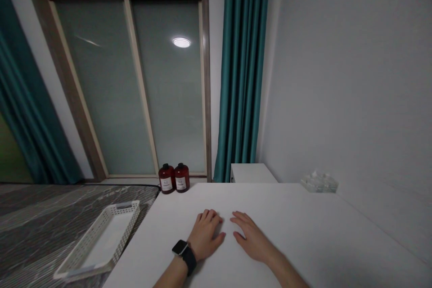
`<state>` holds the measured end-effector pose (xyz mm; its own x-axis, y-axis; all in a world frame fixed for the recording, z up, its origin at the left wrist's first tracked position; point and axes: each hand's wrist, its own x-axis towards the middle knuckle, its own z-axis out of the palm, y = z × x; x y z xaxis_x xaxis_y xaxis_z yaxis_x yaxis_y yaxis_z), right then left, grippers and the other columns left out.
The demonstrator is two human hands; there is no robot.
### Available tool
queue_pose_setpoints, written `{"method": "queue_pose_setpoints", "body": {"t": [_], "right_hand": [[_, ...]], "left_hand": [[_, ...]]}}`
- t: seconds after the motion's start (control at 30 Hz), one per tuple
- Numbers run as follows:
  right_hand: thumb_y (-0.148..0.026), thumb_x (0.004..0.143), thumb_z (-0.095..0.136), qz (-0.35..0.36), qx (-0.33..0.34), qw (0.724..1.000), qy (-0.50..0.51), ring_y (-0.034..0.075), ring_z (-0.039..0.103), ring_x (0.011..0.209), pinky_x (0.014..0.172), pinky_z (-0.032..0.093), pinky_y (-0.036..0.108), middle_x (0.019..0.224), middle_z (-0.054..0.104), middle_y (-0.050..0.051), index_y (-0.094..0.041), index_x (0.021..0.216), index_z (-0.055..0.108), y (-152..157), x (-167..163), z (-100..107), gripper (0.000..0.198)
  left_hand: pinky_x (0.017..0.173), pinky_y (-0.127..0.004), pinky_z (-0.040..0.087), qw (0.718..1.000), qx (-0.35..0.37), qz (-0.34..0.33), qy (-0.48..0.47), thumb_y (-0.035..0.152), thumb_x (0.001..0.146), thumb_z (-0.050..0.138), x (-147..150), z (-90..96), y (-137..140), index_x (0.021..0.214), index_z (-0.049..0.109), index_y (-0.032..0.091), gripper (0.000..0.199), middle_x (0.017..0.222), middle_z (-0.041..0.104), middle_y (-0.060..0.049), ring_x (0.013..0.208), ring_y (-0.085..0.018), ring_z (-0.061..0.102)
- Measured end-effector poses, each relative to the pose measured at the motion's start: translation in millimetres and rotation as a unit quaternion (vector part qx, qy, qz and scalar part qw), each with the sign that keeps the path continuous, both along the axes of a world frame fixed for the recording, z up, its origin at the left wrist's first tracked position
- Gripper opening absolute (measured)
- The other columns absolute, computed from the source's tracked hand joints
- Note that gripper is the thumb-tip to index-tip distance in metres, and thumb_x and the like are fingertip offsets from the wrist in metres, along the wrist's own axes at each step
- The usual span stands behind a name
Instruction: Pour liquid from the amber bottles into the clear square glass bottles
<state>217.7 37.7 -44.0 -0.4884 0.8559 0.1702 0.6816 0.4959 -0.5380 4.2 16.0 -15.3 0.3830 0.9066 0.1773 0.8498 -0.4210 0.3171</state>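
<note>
My left hand rests on the white table, palm down, with its fingers a little bent and the thumb apart. A dark smartwatch is strapped round that wrist. Just to the right, my right hand is over the same tabletop, thumb and fingers spread and pointing toward the left hand. A gap of bare tabletop lies between the two. Neither hand holds anything. Two dark red bottles with black caps and white labels stand side by side at the table's far left corner, beyond my left hand.
A white perforated basket sits left of the table on a grey patterned surface. At the far right, a clear container stands by the wall. Behind are a low white cabinet, a teal curtain and frosted sliding doors.
</note>
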Motion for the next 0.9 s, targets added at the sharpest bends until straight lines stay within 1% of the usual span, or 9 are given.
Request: {"method": "queue_pose_setpoints", "body": {"t": [0.33,0.5,0.6,0.63,0.7,0.77,0.83,0.9], "right_hand": [[-0.019,0.087,0.053,-0.001,-0.001,1.0,0.009,0.025,0.04,0.142,0.121,0.026,0.046,0.15,0.05,0.011,-0.017,0.133,0.06,0.6,0.7,-1.8,0.046],[-0.018,0.086,0.055,0.002,0.015,0.999,0.042,0.026,0.043,0.14,0.12,0.028,0.049,0.147,0.053,0.012,-0.018,0.13,0.062,1.1,1.6,-4.5,0.044],[-0.015,0.084,0.057,0.009,0.043,0.995,0.088,0.029,0.051,0.133,0.116,0.035,0.051,0.139,0.06,0.014,-0.016,0.125,0.065,-0.2,1.1,-3.1,0.042],[-0.015,0.083,0.057,0.008,0.052,0.994,0.098,0.028,0.054,0.13,0.114,0.038,0.049,0.136,0.062,0.013,-0.017,0.125,0.065,-1.0,0.6,-2.0,0.042],[-0.014,0.083,0.058,-0.001,0.066,0.992,0.108,0.025,0.057,0.124,0.111,0.042,0.045,0.13,0.066,0.01,-0.021,0.123,0.066,-2.6,-0.7,0.3,0.042],[-0.011,0.083,0.056,-0.019,0.086,0.989,0.121,0.022,0.062,0.116,0.105,0.048,0.039,0.121,0.069,0.007,-0.024,0.122,0.065,-2.1,-0.7,2.2,0.042],[-0.012,0.083,0.056,-0.053,0.114,0.983,0.135,0.021,0.063,0.112,0.102,0.049,0.038,0.117,0.069,0.005,-0.025,0.121,0.064,3.3,3.4,3.0,0.041],[-0.013,0.084,0.055,-0.103,0.15,0.972,0.148,0.022,0.062,0.112,0.102,0.048,0.04,0.116,0.068,0.006,-0.025,0.12,0.063,16.0,15.1,3.3,0.039]], "left_hand": [[0.097,-0.043,0.038,1.0,0.003,-0.005,-0.008,0.028,0.085,0.06,0.2,-0.4,-1.4,0.111,0.059,0.022,0.026,0.119,0.058,-0.007,0.113,-0.028,0.049],[0.097,-0.044,0.039,1.0,0.002,-0.007,-0.005,0.028,0.086,0.059,0.3,0.8,-0.6,0.112,0.059,0.021,0.027,0.119,0.058,-0.008,0.113,-0.028,0.049],[0.096,-0.044,0.039,1.0,0.009,-0.009,-0.003,0.027,0.087,0.057,-0.1,0.8,-0.3,0.112,0.059,0.021,0.026,0.119,0.059,-0.008,0.112,-0.028,0.05],[0.096,-0.044,0.04,1.0,0.011,-0.011,-0.002,0.027,0.087,0.057,-0.3,0.6,-0.2,0.112,0.06,0.022,0.026,0.119,0.059,-0.008,0.112,-0.028,0.05],[0.096,-0.044,0.041,1.0,0.014,-0.016,-0.001,0.026,0.087,0.057,-1.1,-0.2,0.3,0.112,0.06,0.022,0.026,0.119,0.06,-0.008,0.112,-0.028,0.051],[0.096,-0.045,0.042,1.0,0.022,-0.023,-0.002,0.025,0.087,0.056,-2.1,-1.5,1.3,0.114,0.06,0.022,0.027,0.119,0.06,-0.008,0.112,-0.027,0.052],[0.096,-0.045,0.043,0.999,0.031,-0.026,-0.002,0.025,0.088,0.056,-3.9,-3.6,2.8,0.115,0.061,0.023,0.027,0.12,0.061,-0.008,0.113,-0.027,0.053],[0.097,-0.045,0.045,0.999,0.041,-0.03,-0.002,0.027,0.089,0.056,-6.5,-6.9,4.7,0.115,0.062,0.024,0.027,0.121,0.062,-0.007,0.114,-0.028,0.054]]}}
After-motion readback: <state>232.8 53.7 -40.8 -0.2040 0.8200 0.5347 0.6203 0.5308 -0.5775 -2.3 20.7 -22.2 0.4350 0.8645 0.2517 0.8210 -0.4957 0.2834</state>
